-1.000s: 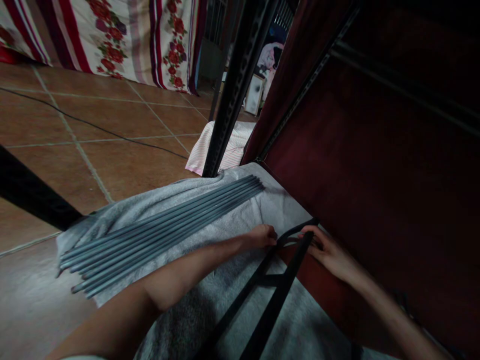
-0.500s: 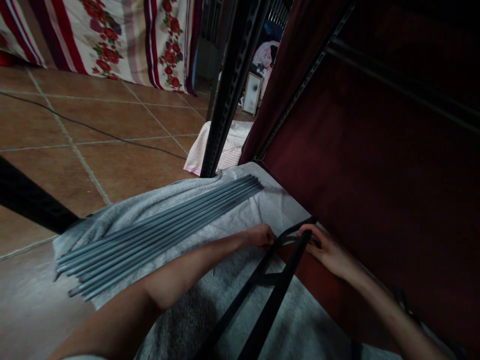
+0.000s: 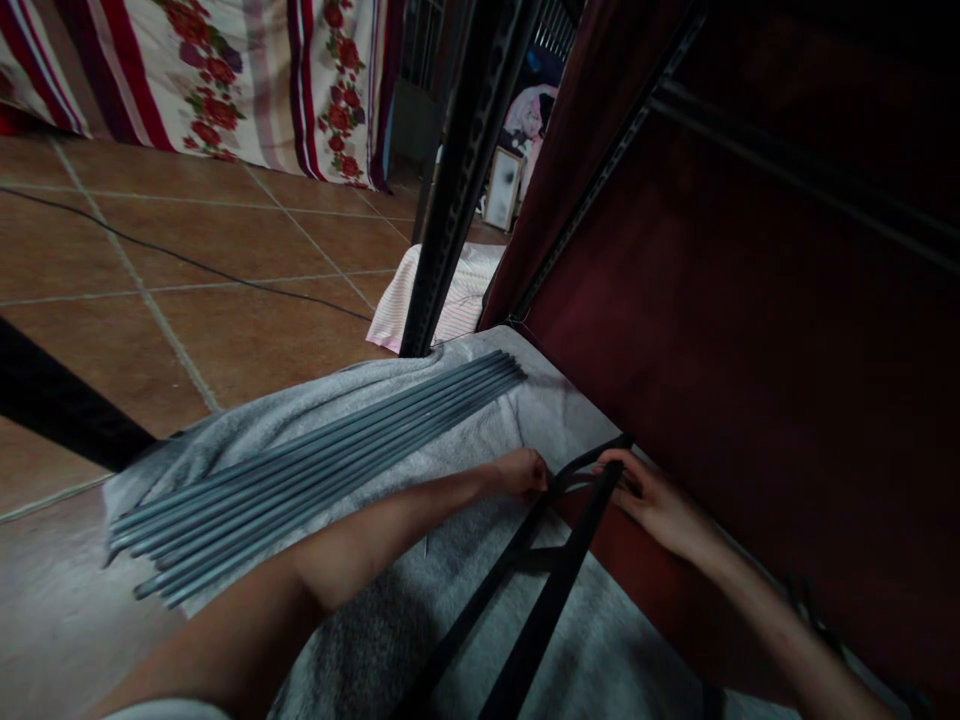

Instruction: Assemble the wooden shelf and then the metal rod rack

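A black frame (image 3: 541, 610) with two long bars and a cross-piece slants up from the bottom edge between my arms. At its far end my right hand (image 3: 646, 494) is closed round the tip of the right bar, thumb and fingers curled over it. My left hand (image 3: 523, 470) is closed in a pinch right beside the left bar; what its fingers hold, if anything, is hidden. Left of my left arm, a bundle of several grey rods (image 3: 330, 465) lies on a grey blanket (image 3: 465, 580).
A dark perforated upright (image 3: 461, 190) stands at the blanket's far edge, another dark post (image 3: 67, 410) at the left. A dark red panel (image 3: 750, 330) walls off the right. A thin cable (image 3: 187, 258) crosses the tiled floor (image 3: 247, 235) near a flowered curtain (image 3: 255, 80).
Almost nothing differs. Both hands keep their places at the far end of the black frame, and the rods lie as before.
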